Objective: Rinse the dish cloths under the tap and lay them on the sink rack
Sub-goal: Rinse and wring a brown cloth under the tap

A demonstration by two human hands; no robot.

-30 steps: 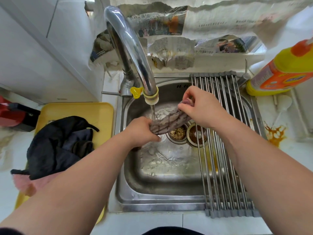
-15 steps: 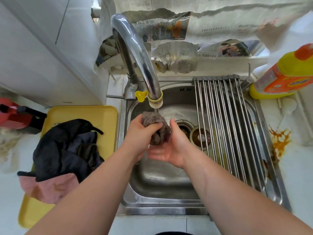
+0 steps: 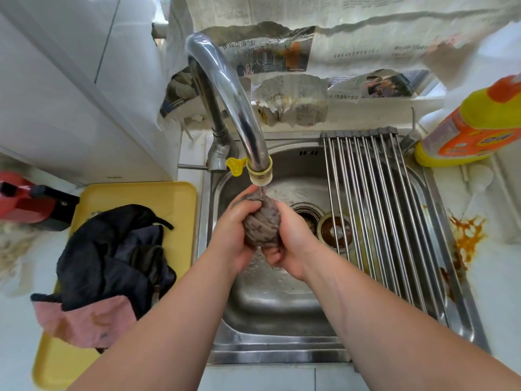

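A grey-brown dish cloth is bunched into a ball directly under the running tap, over the steel sink. My left hand grips its left side and my right hand cups it from the right and below. Water runs over the cloth and drips beneath my hands. The metal sink rack spans the right half of the sink with nothing on it. A dark cloth and a pink cloth lie piled on a yellow tray to the left.
A yellow and orange detergent bottle stands at the back right. A red object sits at the far left. Orange stains mark the counter right of the sink. A strainer lies by the drain. Newspaper covers the back wall.
The cloth went from stretched out between both hands to bunched into a ball under the stream. My right hand moved from above it to cupping it from the side.
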